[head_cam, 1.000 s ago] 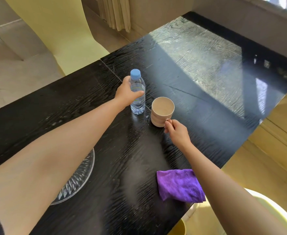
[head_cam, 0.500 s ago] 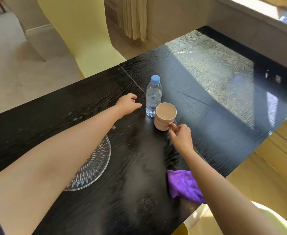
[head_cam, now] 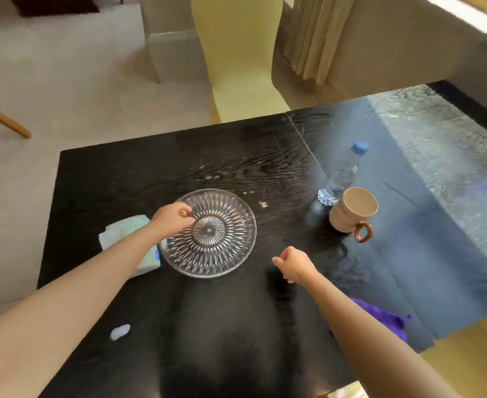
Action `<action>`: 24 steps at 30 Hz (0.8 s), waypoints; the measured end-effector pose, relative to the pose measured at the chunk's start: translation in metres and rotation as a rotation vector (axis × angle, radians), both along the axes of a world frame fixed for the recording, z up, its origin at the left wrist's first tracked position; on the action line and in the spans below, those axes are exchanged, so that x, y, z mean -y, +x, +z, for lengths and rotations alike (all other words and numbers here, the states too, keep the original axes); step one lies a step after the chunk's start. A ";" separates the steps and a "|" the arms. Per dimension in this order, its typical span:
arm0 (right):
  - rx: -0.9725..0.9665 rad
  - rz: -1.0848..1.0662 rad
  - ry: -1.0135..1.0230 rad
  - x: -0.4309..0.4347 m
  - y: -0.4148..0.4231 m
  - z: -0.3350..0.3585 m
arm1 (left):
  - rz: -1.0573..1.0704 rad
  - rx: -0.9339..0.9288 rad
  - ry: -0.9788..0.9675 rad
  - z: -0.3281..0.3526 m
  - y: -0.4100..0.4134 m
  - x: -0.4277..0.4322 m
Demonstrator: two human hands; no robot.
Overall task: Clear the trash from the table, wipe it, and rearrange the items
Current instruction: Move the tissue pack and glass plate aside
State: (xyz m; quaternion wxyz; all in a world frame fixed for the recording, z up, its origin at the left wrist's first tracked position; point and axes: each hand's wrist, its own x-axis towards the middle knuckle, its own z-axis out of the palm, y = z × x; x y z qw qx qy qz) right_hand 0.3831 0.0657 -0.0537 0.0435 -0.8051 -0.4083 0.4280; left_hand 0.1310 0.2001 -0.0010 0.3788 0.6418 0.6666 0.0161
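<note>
A cut-glass plate (head_cam: 222, 248) lies on the black table (head_cam: 236, 326). My left hand (head_cam: 171, 218) rests on the plate's left rim with fingers curled over it. My right hand (head_cam: 294, 264) hovers to the right of the plate, loosely closed and holding nothing. A water bottle with a blue cap (head_cam: 341, 175) stands at the right, and a beige mug with a brown handle (head_cam: 351, 211) sits just in front of it. A purple cloth (head_cam: 386, 320) lies by the near right edge, partly behind my right forearm.
A pale packet of tissues (head_cam: 124, 228) lies left of the plate, partly under my left forearm. A small white scrap (head_cam: 120, 331) sits near the front left. A yellow chair (head_cam: 236, 67) stands behind the table; another chair (head_cam: 480, 354) is at the near right.
My left hand left the bottle and moved left onto the plate's rim. My right hand let go of the mug handle and drew back. The view swung left.
</note>
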 end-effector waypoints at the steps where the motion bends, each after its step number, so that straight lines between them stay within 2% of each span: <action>1: -0.013 0.001 0.000 -0.005 -0.014 -0.005 | 0.057 -0.022 0.036 -0.003 -0.025 0.002; 4: -0.054 -0.037 0.002 -0.016 -0.051 -0.018 | 0.163 -0.162 0.112 -0.012 -0.091 0.009; 7: -0.081 -0.146 0.073 -0.026 -0.080 -0.028 | 0.220 -0.263 0.057 -0.024 -0.138 0.015; 11: -0.072 -0.320 0.082 -0.034 -0.092 -0.048 | 0.340 -0.172 -0.082 -0.049 -0.158 0.026; 17: -0.374 -0.624 0.178 -0.025 -0.106 -0.037 | 0.623 -0.054 -0.102 -0.070 -0.127 0.036; 24: -0.407 -0.613 0.376 0.008 -0.096 0.009 | 0.724 -0.056 -0.082 -0.067 -0.115 0.029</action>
